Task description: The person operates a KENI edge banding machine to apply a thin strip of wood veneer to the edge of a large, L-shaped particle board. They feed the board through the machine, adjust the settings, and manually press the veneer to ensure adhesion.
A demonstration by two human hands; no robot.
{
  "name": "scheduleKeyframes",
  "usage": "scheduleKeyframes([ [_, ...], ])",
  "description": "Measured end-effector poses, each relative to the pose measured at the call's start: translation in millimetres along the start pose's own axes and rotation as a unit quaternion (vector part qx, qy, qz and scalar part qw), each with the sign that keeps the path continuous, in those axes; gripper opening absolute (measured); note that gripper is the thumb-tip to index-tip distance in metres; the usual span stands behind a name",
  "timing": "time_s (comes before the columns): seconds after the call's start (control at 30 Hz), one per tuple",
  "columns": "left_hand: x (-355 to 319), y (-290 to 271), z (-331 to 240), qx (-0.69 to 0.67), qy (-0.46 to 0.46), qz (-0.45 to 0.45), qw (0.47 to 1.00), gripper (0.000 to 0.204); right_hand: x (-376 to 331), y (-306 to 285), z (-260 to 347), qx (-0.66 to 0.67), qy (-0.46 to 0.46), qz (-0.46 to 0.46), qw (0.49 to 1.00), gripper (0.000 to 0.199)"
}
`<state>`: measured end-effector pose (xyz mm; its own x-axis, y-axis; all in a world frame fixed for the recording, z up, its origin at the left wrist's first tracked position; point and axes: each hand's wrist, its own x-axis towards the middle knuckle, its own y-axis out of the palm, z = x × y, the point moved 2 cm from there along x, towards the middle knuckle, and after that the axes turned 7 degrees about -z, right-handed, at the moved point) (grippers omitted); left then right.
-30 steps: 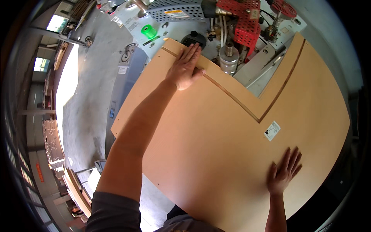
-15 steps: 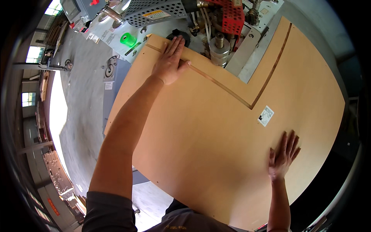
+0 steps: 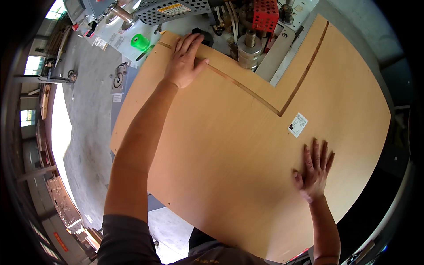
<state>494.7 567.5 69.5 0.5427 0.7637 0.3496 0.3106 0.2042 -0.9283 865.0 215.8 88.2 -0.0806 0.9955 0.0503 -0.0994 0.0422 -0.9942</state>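
A large tan wooden panel (image 3: 229,145) lies under both hands, with an L-shaped cutout at its far side. A dark groove (image 3: 304,70) runs parallel to the cutout's edges. My left hand (image 3: 184,62) rests flat near the panel's far left edge, across the groove, its fingertips reaching the rim beside a dark round part. On the right half of the panel, my right hand (image 3: 314,174) lies palm down with fingers spread. It is just nearer than a white printed label (image 3: 298,125). Neither hand grasps anything.
Beyond the panel is a machine with a metal roller (image 3: 249,52), a red perforated guard (image 3: 265,15) and a grey perforated cover (image 3: 174,11). A green roll (image 3: 140,42) sits on its table (image 3: 126,39). Stacked boards (image 3: 64,201) stand at far left.
The view has shifted slightly. The panel has slid a little farther toward the machine, my left hand moving with it. My right hand has moved slightly left.
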Motion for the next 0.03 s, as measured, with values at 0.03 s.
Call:
scheduleKeyframes([
  [0.03, 1.6, 0.0, 2.2, -0.002, 0.003, -0.001, 1.0, 0.077, 1.0, 1.3, 0.9, -0.004, 0.0, -0.002, 1.0, 0.074],
])
